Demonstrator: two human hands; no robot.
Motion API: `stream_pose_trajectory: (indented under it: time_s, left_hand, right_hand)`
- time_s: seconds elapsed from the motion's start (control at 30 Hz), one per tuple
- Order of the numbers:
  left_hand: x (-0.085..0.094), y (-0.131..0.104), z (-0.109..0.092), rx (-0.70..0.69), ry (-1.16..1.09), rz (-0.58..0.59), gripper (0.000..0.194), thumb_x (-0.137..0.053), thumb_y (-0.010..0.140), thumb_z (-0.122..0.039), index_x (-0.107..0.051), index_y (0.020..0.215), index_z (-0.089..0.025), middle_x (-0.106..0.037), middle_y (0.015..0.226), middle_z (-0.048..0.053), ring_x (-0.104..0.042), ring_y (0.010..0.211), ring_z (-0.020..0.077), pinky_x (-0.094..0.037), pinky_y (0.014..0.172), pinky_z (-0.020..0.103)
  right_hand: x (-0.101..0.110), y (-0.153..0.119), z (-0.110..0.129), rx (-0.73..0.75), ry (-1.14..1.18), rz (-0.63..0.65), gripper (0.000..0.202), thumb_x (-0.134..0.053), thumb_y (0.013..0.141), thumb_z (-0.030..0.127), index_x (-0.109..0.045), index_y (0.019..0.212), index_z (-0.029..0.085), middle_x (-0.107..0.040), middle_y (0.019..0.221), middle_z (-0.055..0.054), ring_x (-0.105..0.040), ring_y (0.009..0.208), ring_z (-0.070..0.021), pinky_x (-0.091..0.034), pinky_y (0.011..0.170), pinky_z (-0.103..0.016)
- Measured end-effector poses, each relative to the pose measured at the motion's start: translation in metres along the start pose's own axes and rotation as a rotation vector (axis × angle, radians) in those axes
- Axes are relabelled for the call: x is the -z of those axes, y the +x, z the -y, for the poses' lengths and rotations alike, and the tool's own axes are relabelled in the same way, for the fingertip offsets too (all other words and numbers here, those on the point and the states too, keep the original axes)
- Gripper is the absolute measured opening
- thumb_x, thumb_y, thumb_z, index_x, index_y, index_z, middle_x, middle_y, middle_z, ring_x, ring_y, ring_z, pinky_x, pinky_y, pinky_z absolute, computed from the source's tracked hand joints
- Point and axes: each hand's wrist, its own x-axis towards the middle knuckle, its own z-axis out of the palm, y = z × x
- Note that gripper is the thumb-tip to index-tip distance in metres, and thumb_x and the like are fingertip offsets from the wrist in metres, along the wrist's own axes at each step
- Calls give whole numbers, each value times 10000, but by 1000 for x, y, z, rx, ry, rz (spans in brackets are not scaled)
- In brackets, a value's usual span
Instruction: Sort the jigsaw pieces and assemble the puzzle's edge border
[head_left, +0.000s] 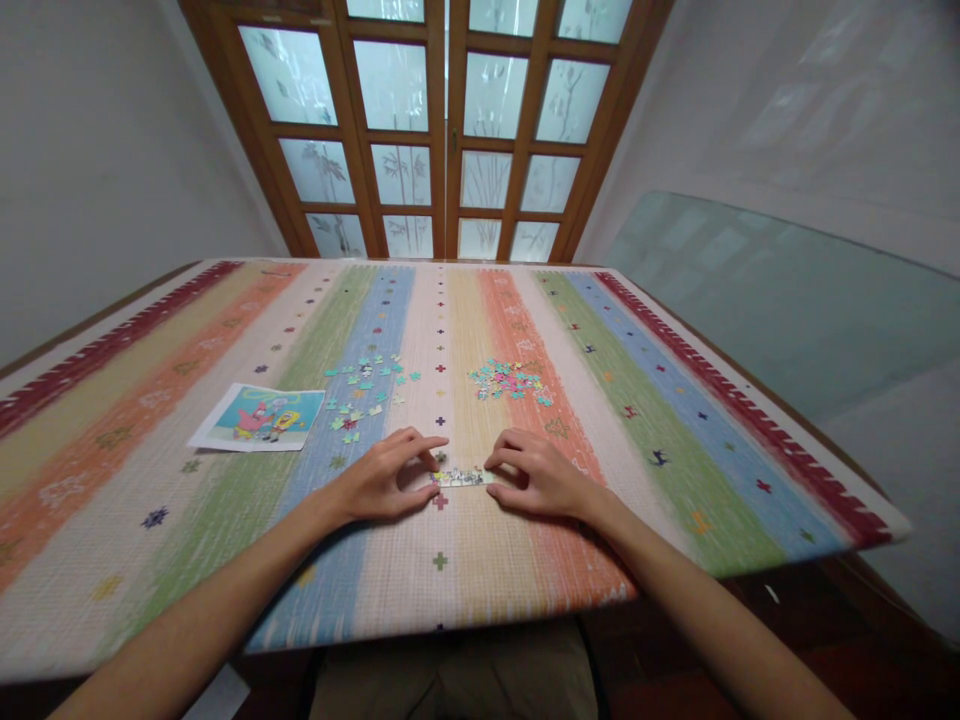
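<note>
Lying between both hands (396, 474), joined puzzle strip (463, 478).

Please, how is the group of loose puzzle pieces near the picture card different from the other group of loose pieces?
The scattered group is spread widely, with cloth showing between many pieces; the compact group is packed closely together. The scattered group lies mostly on the blue stripe, while the compact group lies across the yellow and orange stripes. The compact group shows more pink than the scattered group. Both contain many light blue-green pieces and lie beyond the hands.
</note>
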Motion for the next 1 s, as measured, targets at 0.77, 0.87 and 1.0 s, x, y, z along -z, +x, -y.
stream_pose_trajectory:
  time_s: [0.77, 0.87, 1.0]
  left_hand:
    - [4, 5, -5, 7, 30, -15, 208, -583, 940, -200, -724, 1092, -213, -724, 963, 72, -623, 952, 233, -540, 868, 416]
    - [2, 6, -2, 37, 56, -14, 161, -592, 963, -233, -746, 1009, -221, -710, 956, 66, -616, 959, 227, -526, 887, 409]
    - [0, 6, 3, 60, 88, -7, 138, -643, 950, -262, -741, 1041, -225, -696, 1009, 67, -594, 1009, 237, -508, 926, 422]
  right_hand:
    - [1, 0, 1, 4, 15, -7, 117, -669, 889, 289, -698, 943, 189, -625, 904, -65, -586, 815, -201, -468, 732, -331]
    - [1, 0, 1, 1, 10, -10, 117, -671, 884, 285, -698, 948, 190, -624, 901, -64, -584, 811, -200, -467, 731, -330]
    - [1, -1, 0, -10, 15, 4, 124, -675, 883, 288, -700, 954, 190, -625, 908, -65, -586, 815, -202, -467, 735, -333]
